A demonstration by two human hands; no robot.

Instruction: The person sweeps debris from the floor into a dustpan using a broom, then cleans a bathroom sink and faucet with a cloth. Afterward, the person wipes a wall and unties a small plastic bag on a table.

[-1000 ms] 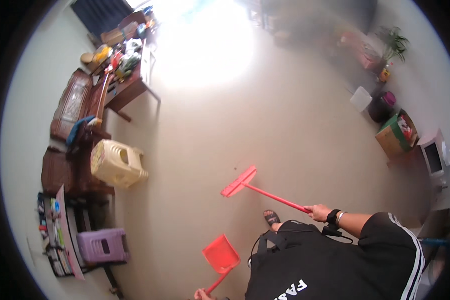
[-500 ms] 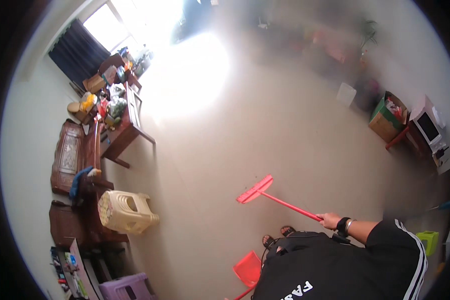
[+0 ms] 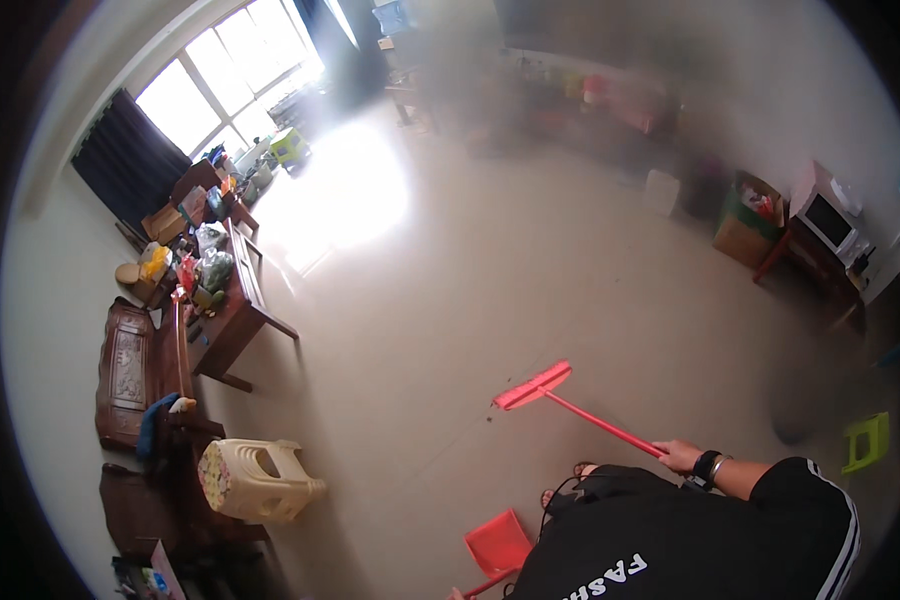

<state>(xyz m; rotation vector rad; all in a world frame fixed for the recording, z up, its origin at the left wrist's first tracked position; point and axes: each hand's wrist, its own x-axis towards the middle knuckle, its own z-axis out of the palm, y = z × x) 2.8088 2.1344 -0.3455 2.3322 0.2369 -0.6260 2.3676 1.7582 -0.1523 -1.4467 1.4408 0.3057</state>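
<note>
My right hand [image 3: 679, 456] grips the end of a red broom's handle; a dark band sits on that wrist. The red broom [image 3: 536, 385] reaches forward and to the left, its head resting on the pale tiled floor. A red dustpan [image 3: 497, 544] hangs low beside my left side, its handle running down to the bottom edge. My left hand [image 3: 457, 594] shows only as a sliver there, closed on the dustpan's handle. My black shirt fills the lower right.
A cream plastic stool [image 3: 255, 481] lies on its side at lower left, beside dark wooden seats. A wooden table [image 3: 232, 310] piled with clutter stands by the left wall. A cardboard box [image 3: 742, 232], a red stand and a green stool [image 3: 865, 442] sit at right.
The view has tilted up, showing the window and the far room. The broom head has shifted right and farther out on the floor. The dustpan sits lower in the picture.
</note>
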